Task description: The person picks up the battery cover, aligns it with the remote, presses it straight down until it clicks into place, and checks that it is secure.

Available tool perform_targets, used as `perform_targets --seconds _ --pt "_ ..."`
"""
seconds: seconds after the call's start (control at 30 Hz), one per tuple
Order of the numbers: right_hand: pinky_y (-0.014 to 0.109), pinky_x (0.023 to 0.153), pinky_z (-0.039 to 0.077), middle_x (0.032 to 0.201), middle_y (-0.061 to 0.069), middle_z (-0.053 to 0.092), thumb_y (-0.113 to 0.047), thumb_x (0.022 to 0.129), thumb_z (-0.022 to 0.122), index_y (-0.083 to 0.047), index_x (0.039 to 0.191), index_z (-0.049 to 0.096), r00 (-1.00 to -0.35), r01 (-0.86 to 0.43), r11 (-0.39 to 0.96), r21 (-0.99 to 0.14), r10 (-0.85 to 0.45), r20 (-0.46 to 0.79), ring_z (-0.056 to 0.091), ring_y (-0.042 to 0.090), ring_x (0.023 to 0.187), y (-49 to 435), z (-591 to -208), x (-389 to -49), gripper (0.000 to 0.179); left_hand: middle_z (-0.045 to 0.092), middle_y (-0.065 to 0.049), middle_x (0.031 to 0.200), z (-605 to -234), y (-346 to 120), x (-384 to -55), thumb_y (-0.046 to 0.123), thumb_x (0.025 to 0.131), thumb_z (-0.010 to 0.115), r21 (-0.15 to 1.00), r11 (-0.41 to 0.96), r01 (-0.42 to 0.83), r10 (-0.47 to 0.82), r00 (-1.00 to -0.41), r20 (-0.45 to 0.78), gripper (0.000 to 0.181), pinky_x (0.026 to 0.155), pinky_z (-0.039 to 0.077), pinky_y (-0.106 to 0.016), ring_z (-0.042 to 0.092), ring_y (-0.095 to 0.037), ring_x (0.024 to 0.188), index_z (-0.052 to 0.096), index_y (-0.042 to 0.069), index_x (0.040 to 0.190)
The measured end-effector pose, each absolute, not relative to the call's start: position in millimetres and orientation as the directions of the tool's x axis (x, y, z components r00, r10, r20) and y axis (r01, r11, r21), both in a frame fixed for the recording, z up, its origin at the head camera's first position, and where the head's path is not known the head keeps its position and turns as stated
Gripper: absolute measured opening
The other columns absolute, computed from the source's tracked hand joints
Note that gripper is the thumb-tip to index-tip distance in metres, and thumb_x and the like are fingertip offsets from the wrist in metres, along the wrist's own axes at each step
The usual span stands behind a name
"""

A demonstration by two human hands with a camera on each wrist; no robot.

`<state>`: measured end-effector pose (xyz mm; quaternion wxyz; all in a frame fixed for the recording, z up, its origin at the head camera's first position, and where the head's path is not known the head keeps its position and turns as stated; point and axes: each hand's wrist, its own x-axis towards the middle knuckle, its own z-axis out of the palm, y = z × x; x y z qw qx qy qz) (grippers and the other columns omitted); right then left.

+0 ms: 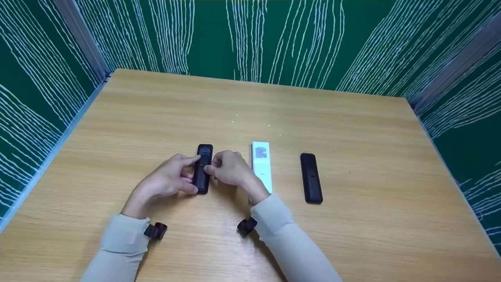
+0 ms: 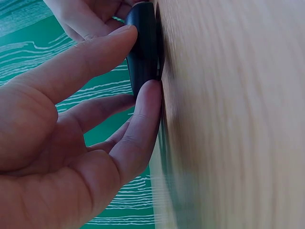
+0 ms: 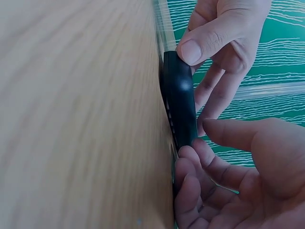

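A black remote control [image 1: 202, 178] lies back side up on the wooden table, between both hands. My left hand [image 1: 166, 178] holds it from the left, thumb near its near end and index fingertip on the upper edge of its back. From the other side my right hand [image 1: 233, 168] grips its right edge, thumb on the back and the other fingers curled. In the left wrist view the remote [image 2: 142, 52] sits between the left thumb and fingers. The right wrist view shows its dark side [image 3: 181, 95]; the fingers partly cover its end.
A white remote control [image 1: 261, 166] with a printed code label lies just right of my right hand, partly behind the wrist. Farther right lies a second black remote control [image 1: 311, 178], back up. Small white crumbs [image 1: 269, 125] dot the wooden table [image 1: 352, 235]. Green patterned walls surround it.
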<state>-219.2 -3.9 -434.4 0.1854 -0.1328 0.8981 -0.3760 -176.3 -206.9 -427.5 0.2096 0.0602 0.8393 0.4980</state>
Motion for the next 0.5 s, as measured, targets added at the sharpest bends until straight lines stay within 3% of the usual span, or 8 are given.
perform_targets --seconds 0.5 --pt "0.024 0.053 0.04 0.067 -0.004 0.067 -0.032 0.101 0.073 -0.017 0.075 0.064 -0.895 -0.126 0.682 -0.72 -0.392 -0.214 0.051 0.011 0.058 -5.7 -438.1 -219.4 0.032 0.042 -0.026 0.139 -426.7 -207.1 -174.2 -0.016 0.08 0.081 0.863 0.5 -0.07 0.325 -0.908 -0.262 0.097 0.097 0.059 -0.029 0.065 -0.035 0.118 0.033 -0.002 0.163"
